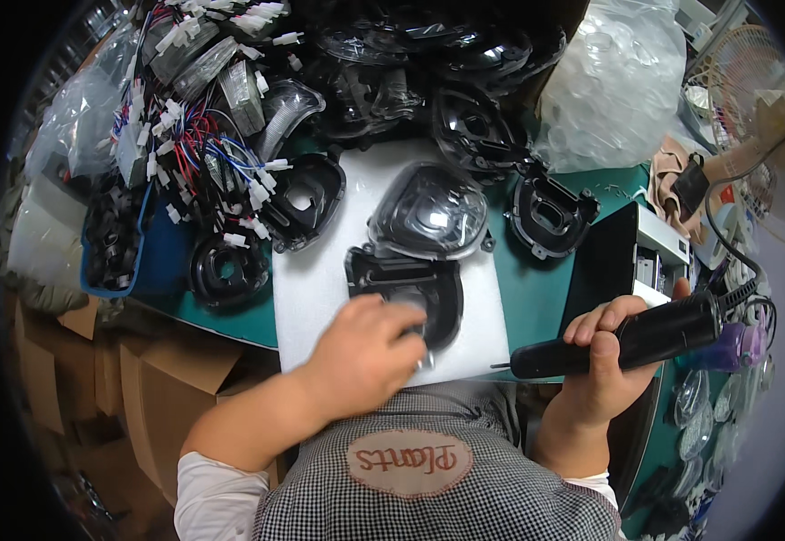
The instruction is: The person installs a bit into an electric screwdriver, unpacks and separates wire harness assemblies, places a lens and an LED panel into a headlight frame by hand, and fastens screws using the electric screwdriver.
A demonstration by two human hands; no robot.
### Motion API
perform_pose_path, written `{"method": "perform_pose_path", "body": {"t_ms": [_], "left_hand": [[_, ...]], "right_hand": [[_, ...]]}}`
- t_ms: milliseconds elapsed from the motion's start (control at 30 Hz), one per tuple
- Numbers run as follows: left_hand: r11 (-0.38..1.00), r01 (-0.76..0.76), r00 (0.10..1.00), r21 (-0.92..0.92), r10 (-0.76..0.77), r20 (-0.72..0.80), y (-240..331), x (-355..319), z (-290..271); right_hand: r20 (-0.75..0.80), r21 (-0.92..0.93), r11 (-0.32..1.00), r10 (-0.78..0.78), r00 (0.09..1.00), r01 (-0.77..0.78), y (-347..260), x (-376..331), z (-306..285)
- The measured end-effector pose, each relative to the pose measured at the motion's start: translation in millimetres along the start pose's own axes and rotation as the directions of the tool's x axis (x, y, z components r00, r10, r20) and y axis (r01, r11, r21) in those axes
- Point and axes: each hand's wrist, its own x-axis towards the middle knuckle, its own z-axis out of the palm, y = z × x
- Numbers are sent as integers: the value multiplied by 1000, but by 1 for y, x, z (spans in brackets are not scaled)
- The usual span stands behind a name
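Note:
A black plastic lamp housing point(446, 302) lies on a white foam sheet point(307, 311) in front of me. My left hand point(365, 352) is over its near left part, fingers curled and slightly blurred. A small shiny spot shows by the fingertips; what they hold, if anything, I cannot make out. Just beyond the housing lies a clear lamp lens cover point(430, 212) with a dark edge. At the right my right hand point(610, 347) is wrapped round a black electric screwdriver point(672, 334), held roughly level, its thin bit pointing left toward the foam.
Bundled wires with white connectors point(203, 144) crowd the left, above a blue bin point(113, 290) of black parts. Black housings point(550, 216) lie on the green table point(537, 288). A bulging plastic bag point(609, 90) stands at the back. The screwdriver's cord point(726, 234) rises at right.

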Motion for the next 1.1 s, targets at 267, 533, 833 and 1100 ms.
{"method": "perform_pose_path", "body": {"t_ms": [267, 533, 833, 1100], "left_hand": [[977, -84, 993, 194, 97, -60, -17, -19, 26], [999, 49, 992, 10, -48, -117, -23, 14, -3], [970, 1, 1000, -243, -8, -24, -6, 16, -29], [988, -105, 975, 111, 124, -183, -20, 1, 33]], "right_hand": [[-3, -13, 999, -48, 999, 48, 6, 4, -1], [-27, -32, 999, -33, 999, 32, -3, 8, -11], [-66, -20, 999, -51, 997, 49, -6, 17, -17], [-35, -11, 997, -74, 997, 74, -5, 17, -16]]}}
